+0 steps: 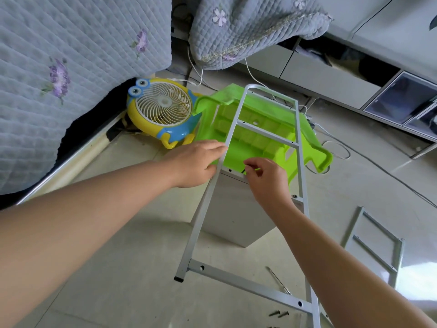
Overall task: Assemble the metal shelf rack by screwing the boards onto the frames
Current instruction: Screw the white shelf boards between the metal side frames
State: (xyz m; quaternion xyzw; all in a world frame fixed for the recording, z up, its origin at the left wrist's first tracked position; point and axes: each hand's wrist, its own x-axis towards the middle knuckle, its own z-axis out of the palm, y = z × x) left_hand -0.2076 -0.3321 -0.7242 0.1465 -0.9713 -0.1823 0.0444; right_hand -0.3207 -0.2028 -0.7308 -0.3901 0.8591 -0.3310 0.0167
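A grey metal frame (238,185) is gripped on its side rail by the left hand (196,163) while a small dark screw (243,171) is pinched by the right hand (264,178) at the board (227,209) beneath, on pale floor tiles (132,268) before a green stool (260,129).

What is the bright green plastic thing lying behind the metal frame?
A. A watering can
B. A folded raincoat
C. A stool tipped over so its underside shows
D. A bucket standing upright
C: the green stool lies on its side behind the metal frame, with its ribbed underside and legs facing the camera.
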